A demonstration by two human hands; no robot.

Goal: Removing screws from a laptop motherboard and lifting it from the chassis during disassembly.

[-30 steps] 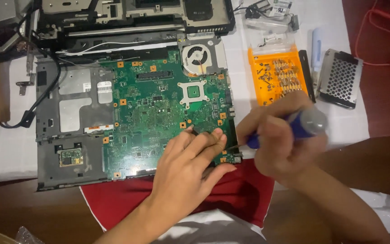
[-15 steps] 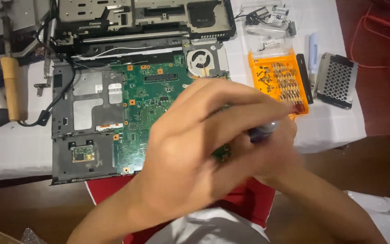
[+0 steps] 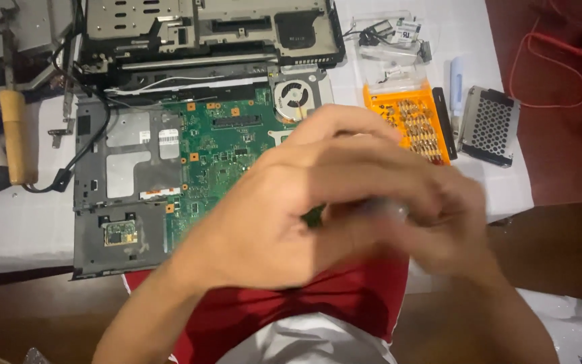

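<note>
An opened laptop base (image 3: 112, 222) lies on a white-covered table, its green motherboard (image 3: 217, 162) and round fan (image 3: 296, 94) exposed. Both my hands are raised close to the camera, blurred, hiding the board's right part. My left hand (image 3: 284, 202) stretches its fingers rightward across my right hand (image 3: 456, 226). Between them shows a grey blurred piece of a screwdriver (image 3: 386, 207), held in my right hand. Whether the left fingers grip it is unclear.
An orange case of screwdriver bits (image 3: 409, 125) and a perforated metal drive caddy (image 3: 488, 126) sit at right. A second stripped laptop frame (image 3: 203, 27) lies behind. A wooden-handled tool (image 3: 16, 135) rests at left, a red wire (image 3: 554, 61) at far right.
My hands have lifted off the motherboard's lower right corner and come together near the camera. The view has shifted, so the laptop sits further right in the frame.
</note>
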